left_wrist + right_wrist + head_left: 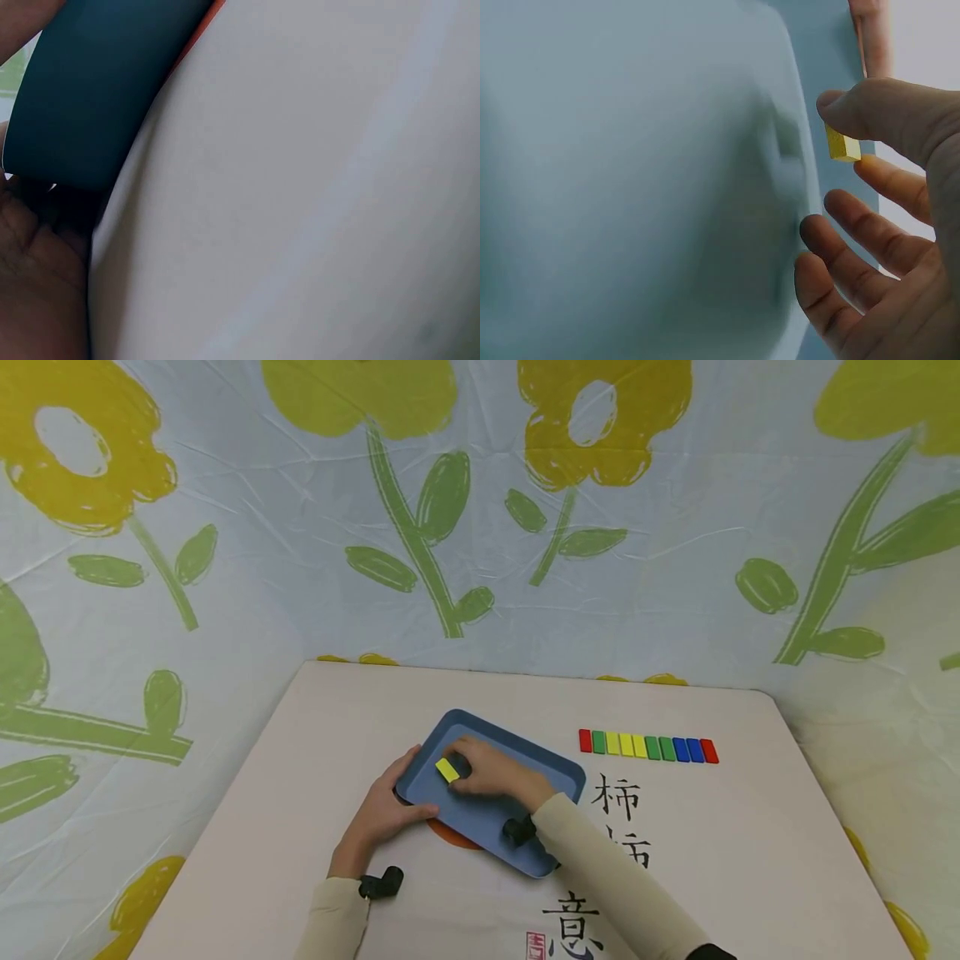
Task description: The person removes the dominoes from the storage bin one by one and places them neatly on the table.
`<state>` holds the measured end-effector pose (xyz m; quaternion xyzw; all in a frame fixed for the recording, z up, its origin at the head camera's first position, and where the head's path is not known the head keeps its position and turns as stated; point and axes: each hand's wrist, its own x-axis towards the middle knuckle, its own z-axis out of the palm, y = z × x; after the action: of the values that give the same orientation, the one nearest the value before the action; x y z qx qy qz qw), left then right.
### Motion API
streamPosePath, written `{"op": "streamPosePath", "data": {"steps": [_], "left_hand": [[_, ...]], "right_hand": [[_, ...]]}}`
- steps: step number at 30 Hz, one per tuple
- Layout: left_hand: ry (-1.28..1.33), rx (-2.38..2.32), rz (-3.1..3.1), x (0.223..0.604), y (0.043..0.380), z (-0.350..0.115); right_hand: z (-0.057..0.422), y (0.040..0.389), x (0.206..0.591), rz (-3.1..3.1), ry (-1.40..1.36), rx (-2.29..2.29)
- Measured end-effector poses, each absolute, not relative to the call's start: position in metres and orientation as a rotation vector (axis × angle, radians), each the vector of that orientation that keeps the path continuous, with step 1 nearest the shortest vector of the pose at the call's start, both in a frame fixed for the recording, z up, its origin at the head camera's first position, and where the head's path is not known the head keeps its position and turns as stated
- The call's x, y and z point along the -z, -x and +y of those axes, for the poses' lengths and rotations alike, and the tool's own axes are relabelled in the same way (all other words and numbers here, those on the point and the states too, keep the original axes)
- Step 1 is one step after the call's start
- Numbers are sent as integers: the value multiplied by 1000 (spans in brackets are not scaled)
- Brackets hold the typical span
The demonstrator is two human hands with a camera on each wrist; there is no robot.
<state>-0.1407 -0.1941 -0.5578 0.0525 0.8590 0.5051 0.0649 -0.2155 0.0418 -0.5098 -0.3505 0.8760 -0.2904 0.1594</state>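
A blue rectangular tray [480, 810] lies at a slant on the table in the head view. My left hand [386, 810] holds its left corner, thumb along the near edge and fingers at the far left side. The tray's outer wall [97, 90] fills the upper left of the left wrist view, close to the hand. Over the tray's left part, my right hand [487, 768] pinches a small yellow block [447, 769]. In the right wrist view the block [843, 145] sits between thumb and index finger, the other fingers loosely bent.
Right of the tray, a straight row of flat red, green, yellow and blue blocks [633, 746] lies on the pale table [315, 718]. Black written characters [617, 797] and a red seal mark [536, 945] are printed nearer. A flower-patterned cloth [637, 593] hangs behind the table.
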Motion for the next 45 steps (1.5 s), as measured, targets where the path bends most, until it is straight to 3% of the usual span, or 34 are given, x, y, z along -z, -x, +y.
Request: {"op": "streamPosePath", "data": {"steps": [45], "left_hand": [[-173, -1526, 2604, 558, 139, -195]], "right_hand": [[135, 200, 483, 2681, 750, 1113]]}}
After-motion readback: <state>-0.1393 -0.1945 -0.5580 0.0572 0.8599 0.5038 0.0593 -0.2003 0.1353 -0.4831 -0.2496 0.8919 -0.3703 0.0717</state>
